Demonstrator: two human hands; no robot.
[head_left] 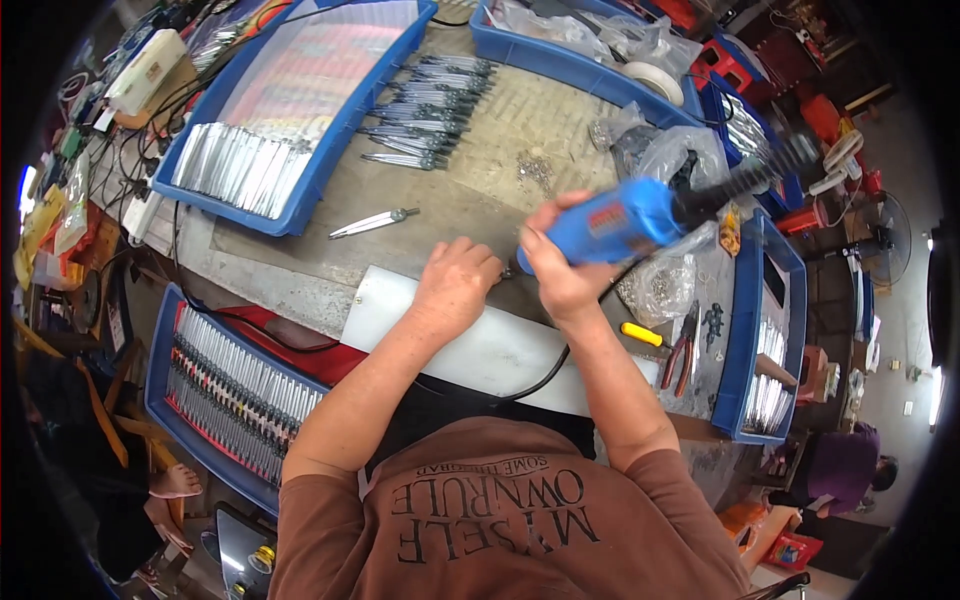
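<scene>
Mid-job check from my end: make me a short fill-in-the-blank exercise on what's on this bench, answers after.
1. The right hand grips a power tool whose body is coloured ____.
2. The lone silver compass lies to the ____ (left or right) of the left hand.
3. The short, thick handle left of the pliers is coloured ____.
Missing words: blue; left; yellow.

Free tabletop (470, 205) ahead, blue driver (612, 222) rightward

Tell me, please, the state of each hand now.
Left hand: curled; whether it holds anything cannot be told.
Right hand: closed around the blue power tool.
</scene>
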